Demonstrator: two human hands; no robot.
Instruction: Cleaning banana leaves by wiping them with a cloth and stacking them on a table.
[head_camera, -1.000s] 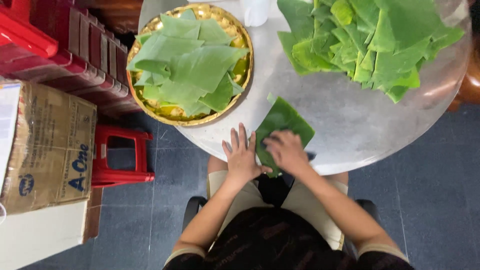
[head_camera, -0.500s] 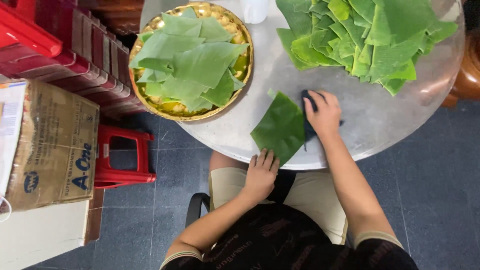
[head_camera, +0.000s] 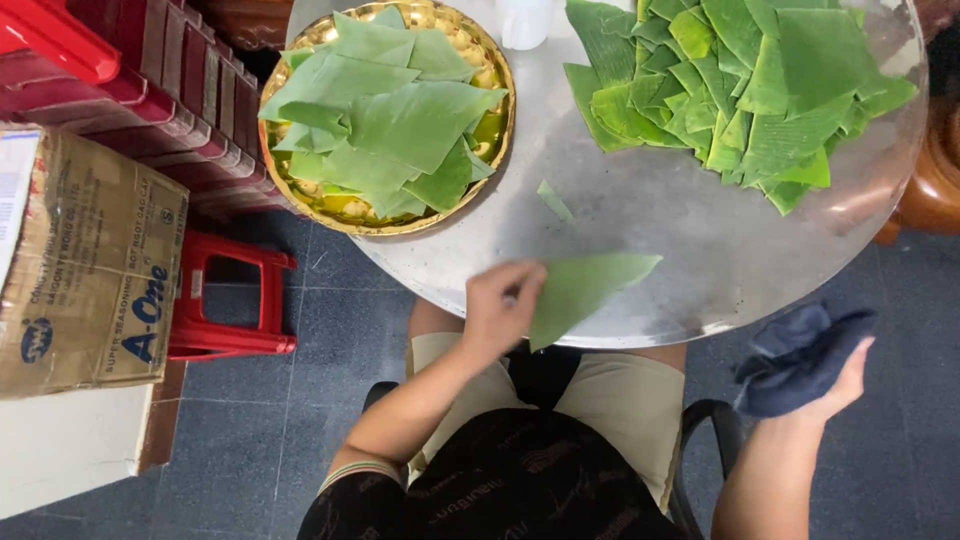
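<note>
View from above, seated at the round metal desk (head_camera: 700, 260). My left hand (head_camera: 500, 312) pinches one cut piece of green leaf (head_camera: 585, 290) by its near edge, the fingers (head_camera: 520, 285) closed over it at the desk's front rim; the leaf lies mostly flat on the metal with its pointed end aimed to the right. My right hand (head_camera: 835, 375) is off the desk, low beside the chair, its fingers clenched around a dark blue cloth (head_camera: 795, 355). I judge the leaf to be very light, thin and limp rather than stiff, smooth on its face and likely to slide on the bright metal; it should tear easily along its ribs, so a flat pinch at an edge or corner, with the rest supported by the desk, seems the safest hold. A gold tray (head_camera: 300, 190) at the desk's far left carries a layer of similar leaf pieces (head_camera: 400, 125); a larger heap of leaves (head_camera: 760, 90) sits at the far right, well apart from my hands. A small green scrap (head_camera: 555, 200) lies between the tray and the held leaf. On the floor to the left stand a red stool (head_camera: 230, 310) and a cardboard box (head_camera: 90, 270).
</note>
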